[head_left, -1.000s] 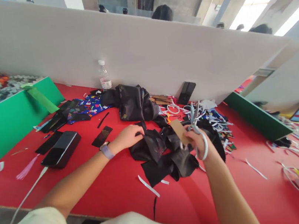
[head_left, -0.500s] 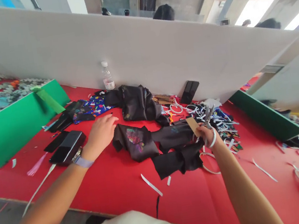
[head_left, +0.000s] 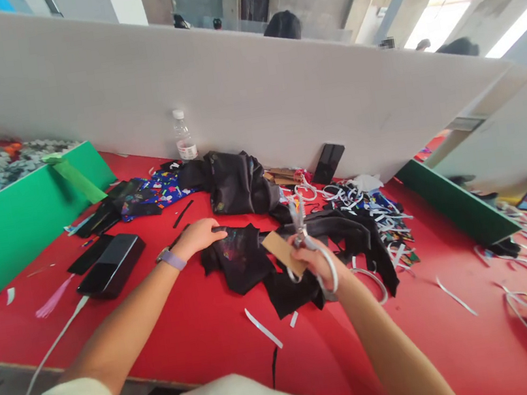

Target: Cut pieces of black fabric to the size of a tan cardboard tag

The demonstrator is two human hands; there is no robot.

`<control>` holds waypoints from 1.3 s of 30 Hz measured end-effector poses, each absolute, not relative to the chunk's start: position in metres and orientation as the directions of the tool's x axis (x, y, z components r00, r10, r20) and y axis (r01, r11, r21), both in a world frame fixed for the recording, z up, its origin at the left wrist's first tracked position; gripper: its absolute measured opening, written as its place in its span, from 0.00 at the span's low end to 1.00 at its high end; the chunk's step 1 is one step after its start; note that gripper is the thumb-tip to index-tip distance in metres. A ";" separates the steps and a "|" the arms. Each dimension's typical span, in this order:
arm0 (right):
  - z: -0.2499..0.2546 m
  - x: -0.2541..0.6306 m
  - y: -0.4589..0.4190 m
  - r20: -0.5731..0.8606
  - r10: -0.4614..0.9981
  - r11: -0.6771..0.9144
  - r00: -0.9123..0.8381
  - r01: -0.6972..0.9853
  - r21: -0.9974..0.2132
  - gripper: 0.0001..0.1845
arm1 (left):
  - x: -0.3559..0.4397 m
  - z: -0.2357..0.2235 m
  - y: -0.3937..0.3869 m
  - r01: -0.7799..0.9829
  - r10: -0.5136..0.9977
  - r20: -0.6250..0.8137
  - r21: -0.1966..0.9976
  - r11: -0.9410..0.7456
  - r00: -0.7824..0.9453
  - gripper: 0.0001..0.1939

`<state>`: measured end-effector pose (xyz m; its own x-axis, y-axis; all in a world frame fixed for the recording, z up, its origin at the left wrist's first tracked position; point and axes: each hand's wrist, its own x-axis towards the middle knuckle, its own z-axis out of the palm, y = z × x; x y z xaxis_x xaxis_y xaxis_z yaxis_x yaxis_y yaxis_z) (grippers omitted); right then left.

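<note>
Printed black cloth [head_left: 246, 263] lies well back from the front edge of the red counter [head_left: 179, 332], 2 white strips [head_left: 264, 329] between, the left hand [head_left: 197, 237] at the cloth's upper edge, whether its fingers [head_left: 218, 232] pinch being unclear, while the right hand [head_left: 316, 261] grasps scissors [head_left: 300, 226] and brown card [head_left: 279, 251].

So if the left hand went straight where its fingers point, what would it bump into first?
The black printed cloth, right in front of the left hand. The fingertips may already be touching its edge; the picture doesn't clearly show how high they are.
</note>
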<state>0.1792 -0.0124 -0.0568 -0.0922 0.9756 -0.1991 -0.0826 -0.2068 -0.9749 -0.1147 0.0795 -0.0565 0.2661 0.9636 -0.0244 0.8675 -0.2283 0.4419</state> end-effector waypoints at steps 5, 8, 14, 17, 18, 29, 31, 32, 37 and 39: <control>-0.074 0.135 -0.012 -0.224 0.940 -0.281 -0.259 -0.206 -0.938 0.12 | -0.111 -0.050 0.080 0.669 0.966 -0.018 0.724 -0.166 0.259 0.16; -0.069 0.134 -0.010 -0.269 0.898 -0.379 -0.347 -0.302 -0.875 0.15 | -0.106 -0.041 0.070 0.571 0.989 -0.034 0.819 -0.056 0.146 0.15; -0.048 0.156 -0.004 -0.195 0.905 -0.384 -0.378 -0.530 -0.756 0.14 | -0.102 -0.023 0.066 0.121 0.967 -0.192 0.977 0.173 0.168 0.15; -0.047 0.168 0.000 -0.189 0.929 -0.348 -0.319 -0.572 -0.743 0.12 | -0.102 -0.021 0.076 0.098 0.968 -0.199 0.978 0.186 0.154 0.16; -0.047 0.170 0.002 -0.199 0.932 -0.344 -0.302 -0.566 -0.749 0.12 | -0.102 -0.023 0.081 0.111 0.974 -0.186 0.979 0.172 0.126 0.15; -0.060 0.210 0.018 -0.148 0.980 -0.152 0.132 0.020 -0.988 0.16 | -0.107 -0.052 0.046 0.680 0.912 0.360 0.620 -0.392 0.198 0.09; -0.064 0.214 0.021 -0.174 0.980 -0.182 0.100 0.079 -0.980 0.15 | -0.098 -0.056 0.015 0.681 0.830 0.228 0.483 -0.551 0.510 0.13; -0.066 0.215 0.023 -0.188 0.979 -0.196 0.084 0.103 -0.975 0.15 | -0.092 -0.059 0.001 0.681 0.780 0.190 0.395 -0.617 0.596 0.16; -0.070 0.216 0.038 -0.256 0.965 -0.263 0.064 0.149 -0.953 0.15 | -0.066 -0.070 -0.040 0.720 0.750 0.178 0.210 -0.661 0.637 0.08; -0.071 0.219 0.041 -0.263 0.961 -0.273 0.083 0.146 -0.951 0.15 | -0.066 -0.069 -0.045 0.615 0.688 0.272 0.310 -0.725 0.673 0.12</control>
